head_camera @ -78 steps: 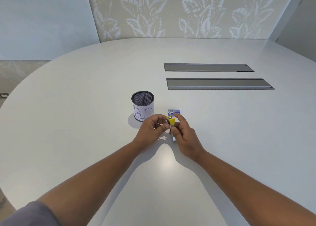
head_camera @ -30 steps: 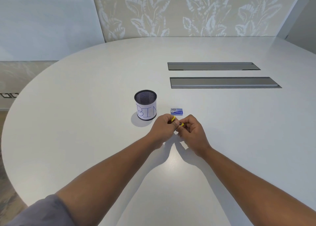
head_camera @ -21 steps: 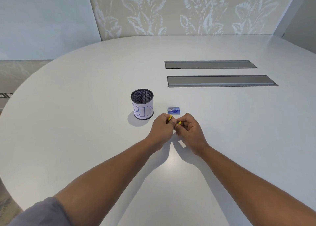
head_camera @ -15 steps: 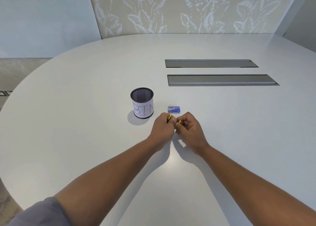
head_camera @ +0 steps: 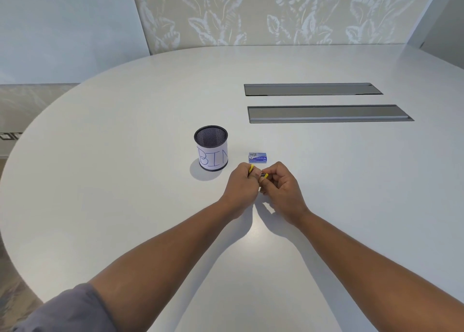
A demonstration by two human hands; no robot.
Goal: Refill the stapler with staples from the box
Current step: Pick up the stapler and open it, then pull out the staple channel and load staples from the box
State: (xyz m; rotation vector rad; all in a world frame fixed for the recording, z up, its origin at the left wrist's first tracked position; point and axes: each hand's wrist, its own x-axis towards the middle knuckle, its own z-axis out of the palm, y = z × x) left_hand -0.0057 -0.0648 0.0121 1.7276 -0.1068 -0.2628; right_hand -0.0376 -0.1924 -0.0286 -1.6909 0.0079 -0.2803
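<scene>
Both hands meet over the middle of the table (head_camera: 125, 206), well in from the near edge. My left hand (head_camera: 242, 185) is curled into a loose fist around the stapler (head_camera: 251, 167); only a bit of yellow shows above my knuckles. My right hand (head_camera: 281, 186) is also curled, fingertips pinching the other yellow end with a bit of dark metal between the hands. The stapler is mostly hidden, so can't tell if it's open or loaded. The staple box (head_camera: 257, 157), small and blue, lies flat just beyond my hands, lid closed as far as I can see. A mesh cup (head_camera: 211, 148) labelled BIN stands upright left of the box, apart from it.
</scene>
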